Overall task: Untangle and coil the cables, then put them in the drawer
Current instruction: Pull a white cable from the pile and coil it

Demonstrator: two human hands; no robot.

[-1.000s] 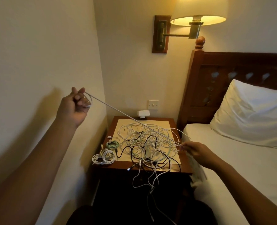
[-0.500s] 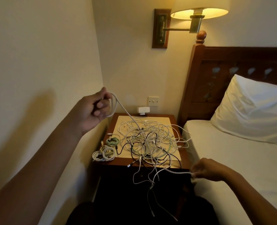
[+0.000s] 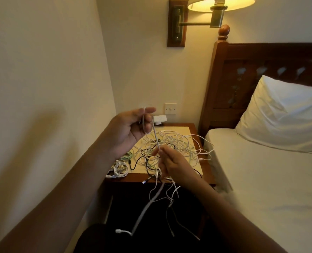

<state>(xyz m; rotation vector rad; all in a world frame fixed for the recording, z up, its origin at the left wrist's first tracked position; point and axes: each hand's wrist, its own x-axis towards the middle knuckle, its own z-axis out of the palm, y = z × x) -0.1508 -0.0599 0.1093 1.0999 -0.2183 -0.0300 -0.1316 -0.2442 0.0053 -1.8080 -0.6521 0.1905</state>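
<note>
One white cable (image 3: 156,137) stretched above the bedside table (image 3: 126,180).
My left hand (image 3: 131,128) grips it over the table's back; my right hand (image 3: 171,161) pinches it lower, above the tangle (image 3: 177,141) on top. Coiled cables (image 3: 118,169) lie at its front-left corner.

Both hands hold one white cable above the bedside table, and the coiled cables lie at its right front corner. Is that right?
Not quite. In the head view the coiled cables lie at the bedside table's left front corner, beside the wall. The left hand and right hand do hold one white cable above it.
</note>
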